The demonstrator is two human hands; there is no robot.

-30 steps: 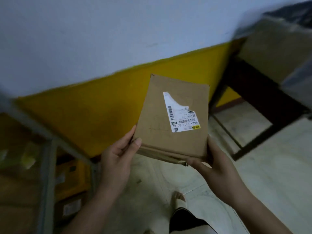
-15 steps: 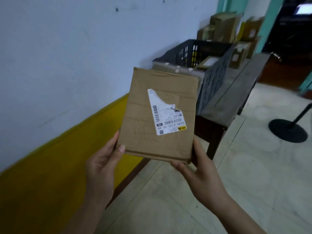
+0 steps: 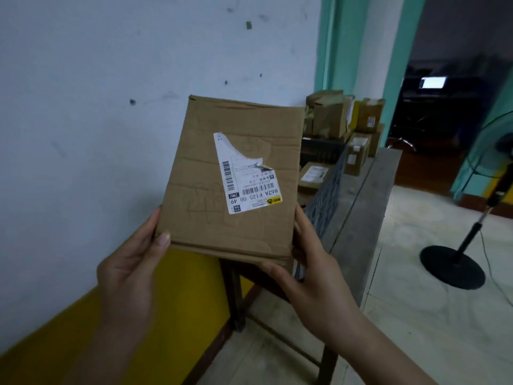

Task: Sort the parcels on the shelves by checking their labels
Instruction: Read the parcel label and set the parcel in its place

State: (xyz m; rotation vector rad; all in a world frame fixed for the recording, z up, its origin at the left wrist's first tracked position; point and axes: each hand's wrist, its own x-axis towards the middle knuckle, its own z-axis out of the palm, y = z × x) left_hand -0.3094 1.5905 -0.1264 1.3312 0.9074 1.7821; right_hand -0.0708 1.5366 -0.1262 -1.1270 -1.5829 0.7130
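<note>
Left hand (image 3: 133,262) and right hand (image 3: 313,276) clasp the parcel (image 3: 194,168) by its lower corners. Above the fingers (image 3: 273,266) the torn label (image 3: 247,187) reads upside down; turning it would help. Beyond, more parcels (image 3: 330,118) crowd the table (image 3: 366,207).

head cam | faces forward-down (close) | toward wall (image 3: 111,107), table (image 3: 369,207)

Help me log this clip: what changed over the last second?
The view swung from the shelf frame round to the table with its crate and stacked boxes. Nothing was taken or let go: left hand and right hand grip the parcel by its lower corners as before, torn label facing the camera.
</note>
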